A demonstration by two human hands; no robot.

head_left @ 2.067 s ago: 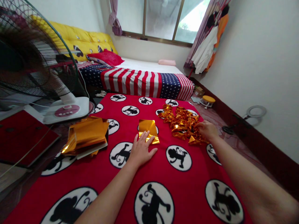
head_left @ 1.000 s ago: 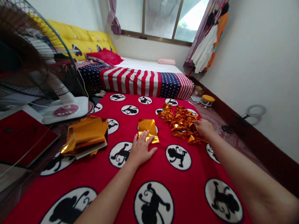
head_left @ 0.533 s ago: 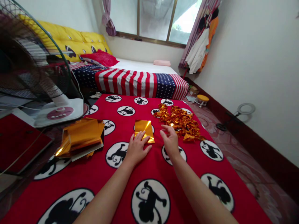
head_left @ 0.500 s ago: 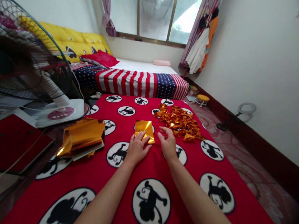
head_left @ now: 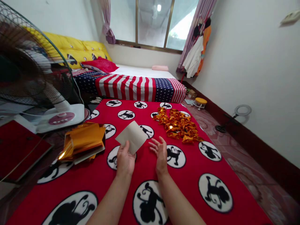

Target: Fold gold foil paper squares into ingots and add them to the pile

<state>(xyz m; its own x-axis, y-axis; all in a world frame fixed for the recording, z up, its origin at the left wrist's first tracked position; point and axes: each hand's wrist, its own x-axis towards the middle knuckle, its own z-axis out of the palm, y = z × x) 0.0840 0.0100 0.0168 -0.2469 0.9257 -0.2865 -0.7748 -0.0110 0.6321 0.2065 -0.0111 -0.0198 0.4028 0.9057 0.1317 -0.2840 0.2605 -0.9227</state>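
Note:
My left hand (head_left: 126, 160) grips the near edge of a square sheet of paper (head_left: 132, 137), its plain pale side showing, above the red cloth (head_left: 98, 181). To the right of the sheet, my right hand (head_left: 160, 153) is open and holds nothing, its fingers apart and pointing up and left. A pile of gold foil sheets (head_left: 86, 137) lies at the left of the cloth. Farther right, beyond my right hand, many folded gold foil pieces (head_left: 179, 125) are heaped together.
An electric fan (head_left: 62, 115) stands at the left beside a red box (head_left: 21, 147). Behind the cloth is a bed (head_left: 133, 86) with a striped and starred cover. A yellow stool (head_left: 201, 101) and a ring light (head_left: 243, 110) stand on the floor at the right.
My left hand has picked up the sheet and turned it from its gold side to its pale side. My right hand has moved slightly left and down. The view has tilted up a little.

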